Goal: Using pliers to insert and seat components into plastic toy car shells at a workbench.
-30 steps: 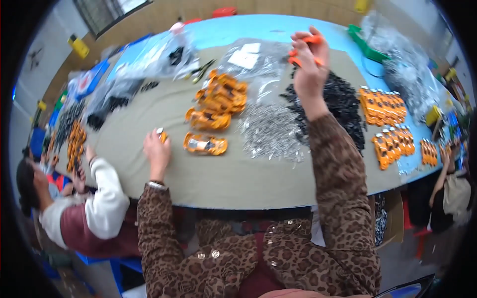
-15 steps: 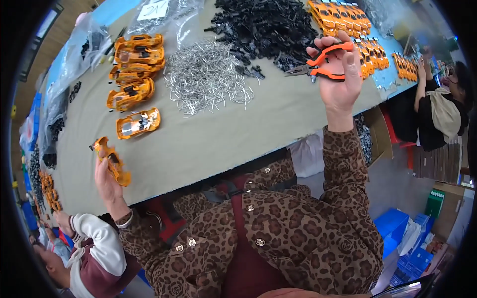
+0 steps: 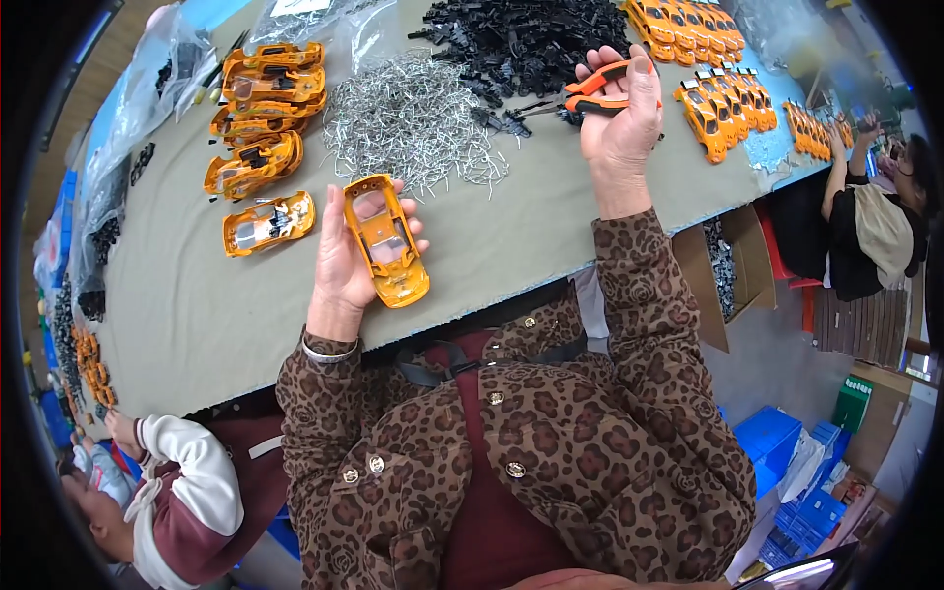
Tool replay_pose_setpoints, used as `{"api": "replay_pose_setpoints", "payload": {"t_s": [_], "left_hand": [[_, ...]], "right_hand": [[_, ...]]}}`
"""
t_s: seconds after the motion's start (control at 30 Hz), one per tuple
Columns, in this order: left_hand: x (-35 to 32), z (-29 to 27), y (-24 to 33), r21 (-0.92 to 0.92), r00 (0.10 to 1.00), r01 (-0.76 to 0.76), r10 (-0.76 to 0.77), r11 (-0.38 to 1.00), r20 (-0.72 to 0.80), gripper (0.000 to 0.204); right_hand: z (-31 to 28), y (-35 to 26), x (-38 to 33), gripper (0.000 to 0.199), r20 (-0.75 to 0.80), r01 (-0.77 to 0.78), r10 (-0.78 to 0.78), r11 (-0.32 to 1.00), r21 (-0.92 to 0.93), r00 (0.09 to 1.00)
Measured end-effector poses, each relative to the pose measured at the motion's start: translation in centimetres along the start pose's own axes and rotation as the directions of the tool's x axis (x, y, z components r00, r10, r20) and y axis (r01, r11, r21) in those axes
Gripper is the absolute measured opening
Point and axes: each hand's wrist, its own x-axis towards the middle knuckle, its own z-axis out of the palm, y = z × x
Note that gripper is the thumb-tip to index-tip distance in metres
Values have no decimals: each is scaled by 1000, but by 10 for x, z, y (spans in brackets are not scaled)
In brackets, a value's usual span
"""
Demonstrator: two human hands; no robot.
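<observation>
My left hand (image 3: 346, 267) holds an orange toy car shell (image 3: 385, 239) upside down, its hollow inside facing up, just above the near edge of the grey table (image 3: 197, 315). My right hand (image 3: 619, 123) is raised over the table and grips a pair of orange-handled pliers (image 3: 580, 96), jaws pointing left toward a pile of black plastic parts (image 3: 531, 34). A heap of small silver metal pins (image 3: 408, 123) lies between the two hands.
Several orange car shells (image 3: 258, 108) are stacked at the left of the table, one lying apart (image 3: 267, 222). Rows of finished orange cars (image 3: 723, 93) line the right side. A person in a white sleeve (image 3: 187, 482) sits at lower left, another person (image 3: 870, 226) at right. Blue crates (image 3: 777, 442) stand on the floor.
My left hand brought the orange car shell from the table edge up toward the middle. My right hand with the pliers stayed raised while the view shifted.
</observation>
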Motion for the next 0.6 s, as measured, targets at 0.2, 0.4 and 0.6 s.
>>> {"api": "replay_pose_setpoints", "payload": {"t_s": [0.2, 0.4, 0.6], "left_hand": [[1, -4, 0, -50, 999, 30, -28, 998, 42, 70], [11, -1, 7, -8, 999, -15, 15, 1000, 52, 69], [15, -5, 7, 56, 997, -1, -3, 998, 78, 73]], "right_hand": [[4, 4, 0, 31, -103, -70, 65, 997, -44, 993], [8, 1, 1, 28, -86, -91, 81, 988, -127, 993], [11, -10, -11, 30, 222, 5, 12, 997, -74, 975]]}}
